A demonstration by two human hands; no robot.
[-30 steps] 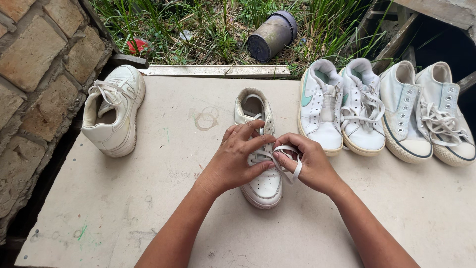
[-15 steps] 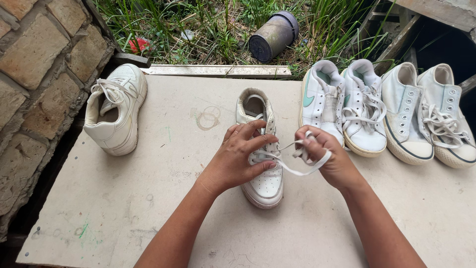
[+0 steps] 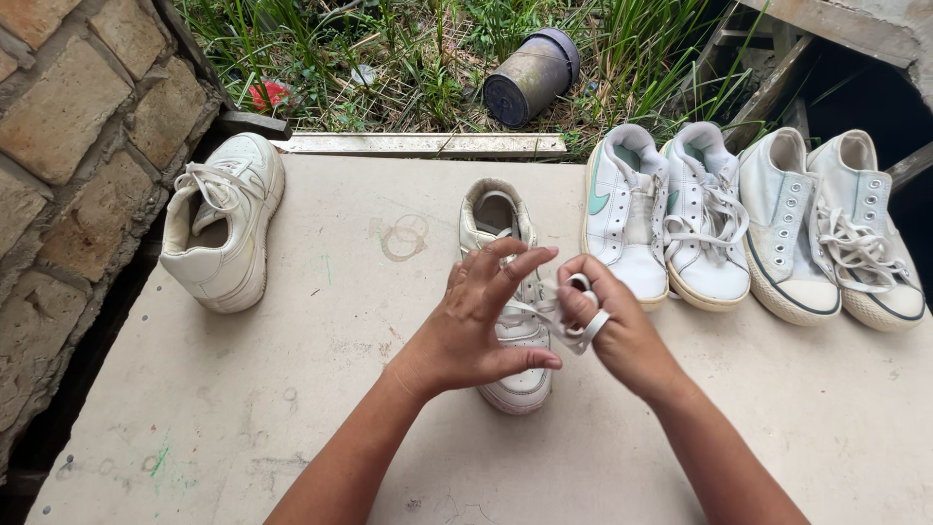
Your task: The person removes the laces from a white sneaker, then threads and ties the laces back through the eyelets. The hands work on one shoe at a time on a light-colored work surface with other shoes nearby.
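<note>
Right hand (image 3: 622,335) had drawn back in toward the shoe since half a second before, white lace (image 3: 583,326) looped round its curled fingers. Left hand (image 3: 476,326) spread open over the white sneaker (image 3: 510,292) at the middle of the board (image 3: 292,389). Another white sneaker (image 3: 224,233) lay far left; two pairs (image 3: 748,224) stood right.
</note>
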